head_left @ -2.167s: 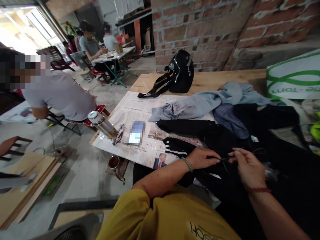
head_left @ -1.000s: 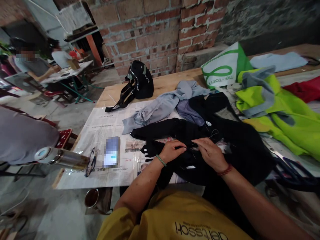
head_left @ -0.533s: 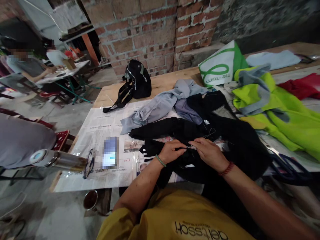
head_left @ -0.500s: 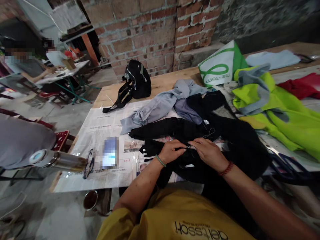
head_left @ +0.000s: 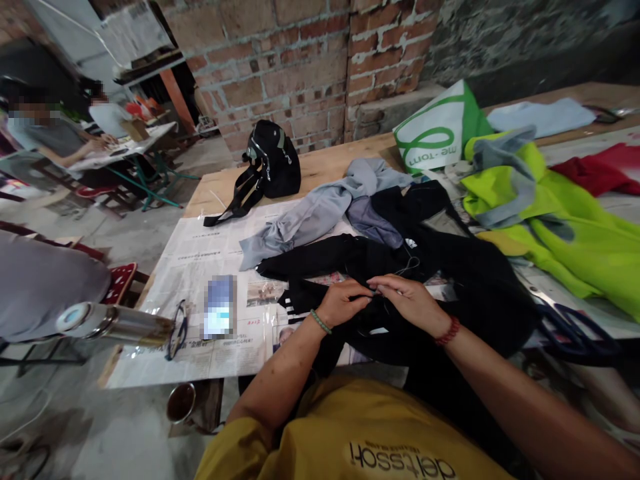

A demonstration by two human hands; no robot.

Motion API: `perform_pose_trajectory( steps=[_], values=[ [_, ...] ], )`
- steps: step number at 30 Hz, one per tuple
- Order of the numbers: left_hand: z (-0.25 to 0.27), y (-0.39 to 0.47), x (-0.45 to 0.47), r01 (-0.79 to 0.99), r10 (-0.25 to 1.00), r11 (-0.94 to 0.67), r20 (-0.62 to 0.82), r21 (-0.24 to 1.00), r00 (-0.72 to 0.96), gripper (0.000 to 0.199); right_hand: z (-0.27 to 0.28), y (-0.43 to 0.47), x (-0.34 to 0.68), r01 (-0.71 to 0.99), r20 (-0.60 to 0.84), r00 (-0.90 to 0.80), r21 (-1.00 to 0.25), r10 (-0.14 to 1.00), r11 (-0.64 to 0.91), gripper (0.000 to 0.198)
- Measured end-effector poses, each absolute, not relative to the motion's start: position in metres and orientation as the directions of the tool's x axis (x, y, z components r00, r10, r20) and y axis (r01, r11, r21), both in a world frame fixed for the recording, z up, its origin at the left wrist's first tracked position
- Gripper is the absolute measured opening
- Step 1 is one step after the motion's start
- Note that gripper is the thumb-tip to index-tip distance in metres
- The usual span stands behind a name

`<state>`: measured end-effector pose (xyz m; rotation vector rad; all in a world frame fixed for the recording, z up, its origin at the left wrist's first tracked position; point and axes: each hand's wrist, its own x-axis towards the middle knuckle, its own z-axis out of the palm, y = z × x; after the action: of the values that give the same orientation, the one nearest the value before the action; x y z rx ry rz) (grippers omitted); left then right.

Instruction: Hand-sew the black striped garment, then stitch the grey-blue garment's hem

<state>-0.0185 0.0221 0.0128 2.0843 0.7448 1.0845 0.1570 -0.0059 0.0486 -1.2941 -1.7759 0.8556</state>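
Note:
A black garment (head_left: 480,293) with white stripes at one end lies bunched in front of me. My left hand (head_left: 345,305) pinches a fold of it between thumb and fingers; a green bead bracelet circles that wrist. Close against its fingertips is my right hand (head_left: 413,303), closed in a pinch and wearing a red bracelet. It appears to hold a sewing needle, mostly hidden by the fingers. A thin loop of thread (head_left: 411,264) curls over the cloth just beyond the right hand.
Grey cloth (head_left: 315,213), a black bag (head_left: 277,160) and a green-white bag (head_left: 440,130) lie beyond. Rightward are a yellow-green garment (head_left: 565,220) and dark-handled scissors (head_left: 575,333). Leftward are a phone (head_left: 219,307), glasses (head_left: 177,330) and a flask (head_left: 115,322). People sit at another table (head_left: 145,143).
My right hand has shifted slightly left, its fingertips now nearer the left hand's. The thread loop has moved a little; the needle-like glint at the fingertips is less visible.

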Motion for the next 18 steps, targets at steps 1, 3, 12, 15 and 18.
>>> perform_pose_trajectory(
  steps=[1,3,12,15,18],
  values=[
    [0.013,0.022,-0.019,0.176,0.725,-0.621,0.474,0.764,0.501,0.013,0.05,-0.005,0.155,0.425,0.138,-0.174,-0.883,0.975,0.2,0.022],
    [0.013,0.022,-0.019,0.181,0.715,-0.628,0.469,0.757,0.518,0.013,0.051,-0.002,0.153,0.354,0.035,-0.143,-0.931,0.989,0.084,0.027],
    [0.013,0.021,-0.02,0.192,0.673,-0.674,0.485,0.713,0.558,0.015,0.054,0.005,0.154,0.27,-0.094,-0.123,-0.961,0.988,-0.058,0.028],
    [0.013,0.021,-0.019,0.21,0.662,-0.693,0.495,0.69,0.563,0.017,0.052,0.008,0.156,0.392,-0.039,-0.084,-0.92,0.996,-0.003,0.03],
    [0.013,0.021,-0.019,0.239,0.657,-0.708,0.496,0.664,0.567,0.018,0.048,0.011,0.157,0.481,0.0,-0.082,-0.876,0.997,0.04,0.033]
  ],
)
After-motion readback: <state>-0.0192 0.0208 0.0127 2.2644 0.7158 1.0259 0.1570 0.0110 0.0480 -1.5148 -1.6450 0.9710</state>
